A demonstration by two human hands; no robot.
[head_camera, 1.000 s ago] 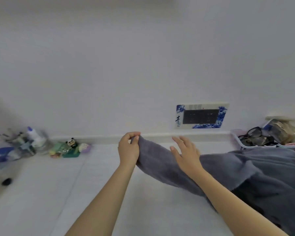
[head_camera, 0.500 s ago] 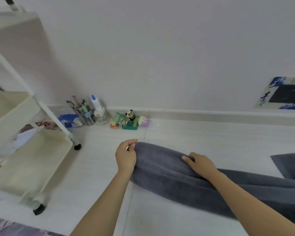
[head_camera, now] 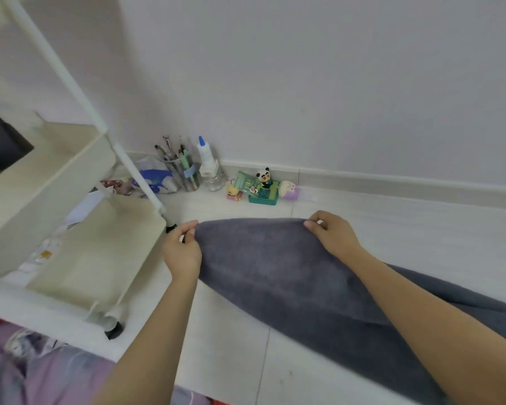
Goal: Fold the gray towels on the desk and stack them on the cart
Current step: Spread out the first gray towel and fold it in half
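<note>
Pen cup (head_camera: 187,173), glue bottle (head_camera: 207,159) — panda toy (head_camera: 264,176).

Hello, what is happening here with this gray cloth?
A person is handling a gray towel on the white desk. The left hand pinches one corner and the right hand pinches the other, stretching the far edge between them. The rest trails off to the right. The cream cart stands at the left; the towel is not yet folded.
</note>
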